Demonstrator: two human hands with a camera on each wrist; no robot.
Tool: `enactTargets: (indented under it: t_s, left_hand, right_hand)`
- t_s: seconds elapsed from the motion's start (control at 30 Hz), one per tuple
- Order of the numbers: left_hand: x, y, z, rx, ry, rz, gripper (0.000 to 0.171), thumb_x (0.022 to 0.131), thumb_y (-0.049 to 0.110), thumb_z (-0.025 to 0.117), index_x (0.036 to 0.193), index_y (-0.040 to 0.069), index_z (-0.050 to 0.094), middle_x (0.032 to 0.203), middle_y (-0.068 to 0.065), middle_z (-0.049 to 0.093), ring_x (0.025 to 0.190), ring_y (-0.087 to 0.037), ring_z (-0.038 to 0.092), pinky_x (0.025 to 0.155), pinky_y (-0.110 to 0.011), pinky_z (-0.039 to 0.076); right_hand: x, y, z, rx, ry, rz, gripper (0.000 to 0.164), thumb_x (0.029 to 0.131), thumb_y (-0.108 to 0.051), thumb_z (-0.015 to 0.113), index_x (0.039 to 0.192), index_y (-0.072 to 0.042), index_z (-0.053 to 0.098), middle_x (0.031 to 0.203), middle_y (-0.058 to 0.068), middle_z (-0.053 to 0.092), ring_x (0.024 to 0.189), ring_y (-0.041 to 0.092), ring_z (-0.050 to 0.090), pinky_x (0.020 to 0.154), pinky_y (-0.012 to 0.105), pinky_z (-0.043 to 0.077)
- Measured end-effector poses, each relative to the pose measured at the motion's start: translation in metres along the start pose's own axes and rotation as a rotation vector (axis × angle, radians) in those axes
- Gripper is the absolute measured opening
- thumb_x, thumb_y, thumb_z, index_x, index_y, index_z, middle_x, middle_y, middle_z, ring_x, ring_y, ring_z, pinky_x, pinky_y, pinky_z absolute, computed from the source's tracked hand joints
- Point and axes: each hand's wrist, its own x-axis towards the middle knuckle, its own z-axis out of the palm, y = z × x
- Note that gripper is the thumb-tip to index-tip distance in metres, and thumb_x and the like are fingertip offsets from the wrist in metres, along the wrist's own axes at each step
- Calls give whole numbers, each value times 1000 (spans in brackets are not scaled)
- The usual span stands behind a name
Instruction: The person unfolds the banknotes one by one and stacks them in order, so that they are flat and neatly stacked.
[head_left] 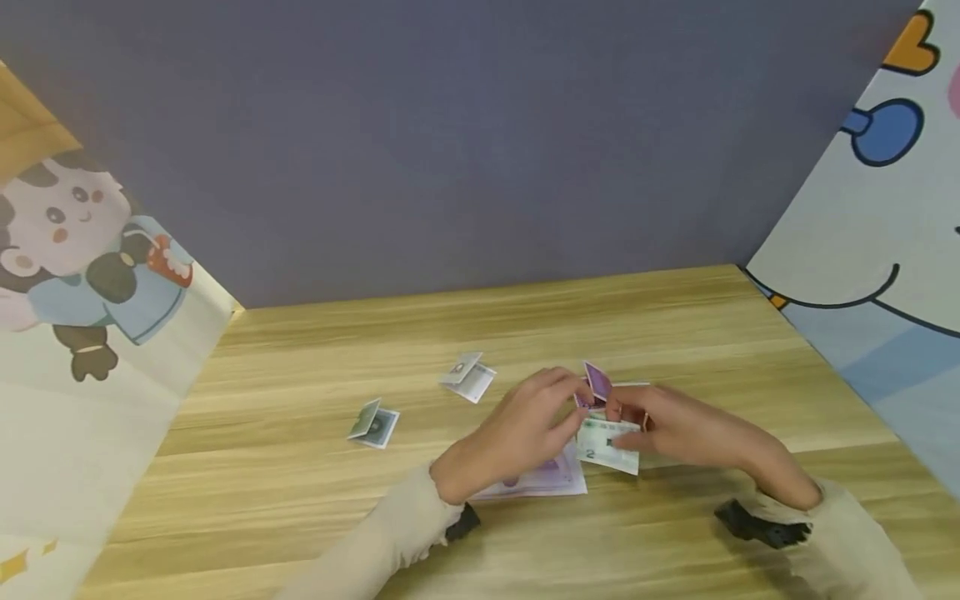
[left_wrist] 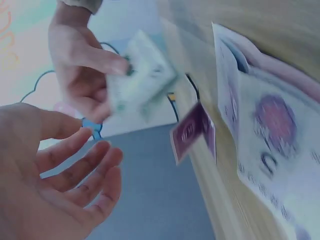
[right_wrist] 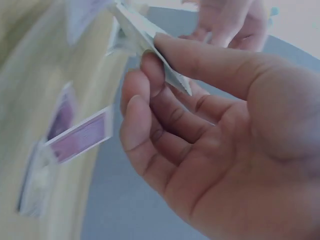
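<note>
My right hand (head_left: 678,427) pinches a folded green banknote (head_left: 603,450) marked with a 2, thumb on one face and fingers on the other. In the left wrist view the left hand (left_wrist: 75,175) has loosely bent fingers with nothing between them, a small gap from the note. Beneath the hands, a larger purple banknote (left_wrist: 275,135) lies folded on the table, partly covered by my left hand in the head view. Just behind the green note, a small folded purple note (head_left: 597,381) stands partly raised.
Two small folded notes stand half-open farther left on the wooden table (head_left: 300,358): a pale one (head_left: 472,382) and a grey-green one (head_left: 378,427). A grey wall panel (head_left: 465,150) closes off the back, and cartoon-printed panels stand at both sides.
</note>
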Motion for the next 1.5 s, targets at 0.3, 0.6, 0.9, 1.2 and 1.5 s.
enactTargets:
  t_s: [0.3,0.6,0.9,1.2,1.5]
  left_hand:
    - [-21,-18,-17,-302,51,-4,16,100,24,62,107,10,66,97,5,68,85,-2,61,76,-18,52]
    - [-40,-17,-40,-324,146,53,7,96,12,67,96,10,60,85,4,63,75,-1,57,65,-17,52]
    - [-58,-20,-53,-258,178,-15,9,96,14,68,91,14,60,93,3,66,86,-5,58,68,-22,53]
    - [-60,-25,-64,-347,94,-48,9,99,15,64,91,13,59,73,7,60,64,-3,55,58,-22,51]
    - [-67,-41,-80,-397,-92,-163,10,98,9,63,90,10,57,70,4,64,56,-12,60,51,-24,52]
  right_hand:
    - [16,-45,-3,-46,20,-35,15,94,-24,71,96,-24,56,78,-14,56,67,4,53,58,25,48]
    - [32,-69,1,-27,106,-102,8,95,-26,69,98,-21,64,79,-14,60,64,3,54,55,23,48]
    - [37,-76,6,1,145,-126,7,94,-28,71,94,-21,71,80,-14,64,66,5,57,57,23,50]
    - [39,-70,6,-104,216,-109,5,88,-24,77,88,-22,73,87,-12,56,71,9,50,60,22,46]
    - [60,-58,20,-101,74,-6,8,94,-24,71,87,-23,66,69,-16,60,60,2,53,80,37,41]
